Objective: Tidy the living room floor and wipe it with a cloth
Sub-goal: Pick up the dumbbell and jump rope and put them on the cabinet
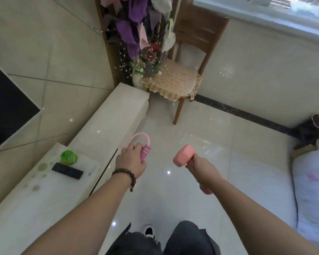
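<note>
My left hand (132, 161), with a bead bracelet on the wrist, grips a pink skipping rope (145, 150) by its striped handles; the cord loops up above the hand. A pink dumbbell (182, 155) sits in my right hand (201, 169), held by its bar with one round end pointing up and left and the other end showing below the wrist. Both hands hover over the glossy white tiled floor (173, 181). A clear plastic sheet or bag (201, 141) lies on the floor just beyond the dumbbell.
A low white stone cabinet (118, 115) runs along the left, carrying a green round container (69, 157) and a black remote (67, 171). A wooden chair (180, 81) with a cushion and a vase of flowers (138, 52) stand ahead. A white bundle (313, 190) lies at right.
</note>
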`<state>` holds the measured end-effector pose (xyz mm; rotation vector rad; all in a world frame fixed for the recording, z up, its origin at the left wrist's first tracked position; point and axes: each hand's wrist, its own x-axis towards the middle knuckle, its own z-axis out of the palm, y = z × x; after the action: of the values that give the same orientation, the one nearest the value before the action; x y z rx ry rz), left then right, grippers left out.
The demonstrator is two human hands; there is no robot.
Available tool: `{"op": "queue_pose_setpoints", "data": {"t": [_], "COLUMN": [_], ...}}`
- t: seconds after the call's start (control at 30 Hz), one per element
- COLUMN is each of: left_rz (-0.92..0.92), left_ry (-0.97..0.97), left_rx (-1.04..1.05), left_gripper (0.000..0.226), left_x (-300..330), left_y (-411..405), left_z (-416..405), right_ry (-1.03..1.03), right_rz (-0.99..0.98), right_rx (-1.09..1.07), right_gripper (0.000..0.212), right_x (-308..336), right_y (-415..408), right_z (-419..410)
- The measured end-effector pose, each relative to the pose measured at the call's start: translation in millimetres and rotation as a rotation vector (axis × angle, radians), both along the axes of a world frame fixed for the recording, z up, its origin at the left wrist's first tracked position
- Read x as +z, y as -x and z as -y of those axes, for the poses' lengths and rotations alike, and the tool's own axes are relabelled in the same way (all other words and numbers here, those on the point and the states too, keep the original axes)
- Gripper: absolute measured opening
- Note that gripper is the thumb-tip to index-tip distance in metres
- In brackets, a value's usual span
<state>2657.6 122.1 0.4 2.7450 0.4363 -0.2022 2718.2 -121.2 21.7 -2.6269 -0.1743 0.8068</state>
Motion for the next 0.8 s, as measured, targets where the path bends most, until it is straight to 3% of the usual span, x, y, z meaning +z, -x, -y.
{"op": "queue_pose_setpoints", "data": {"t": [0.27,0.4,0.8], "left_rz": [-0.014,-0.07,-0.128], "left_ry": [-0.008,-0.008,-0.001], "left_rx": [0.242,0.398,0.818], "left_gripper": [0.04,0.04,0.046], "left_x": [-18,-28,-27], "left_y": [-105,-159,-272], "left_z": [-20,-16,4], "right_ry": [-0.073,-0.103,0.208], "right_rz": [-0.024,-0.028,0.084], "right_rx": [0.226,0.428,1.034], "right_gripper": [0.013,0.007,0.027], "right_x": [-11,-20,-21], "right_y": [-163,-251,-437], "right_z": [-48,-64,-131]}}
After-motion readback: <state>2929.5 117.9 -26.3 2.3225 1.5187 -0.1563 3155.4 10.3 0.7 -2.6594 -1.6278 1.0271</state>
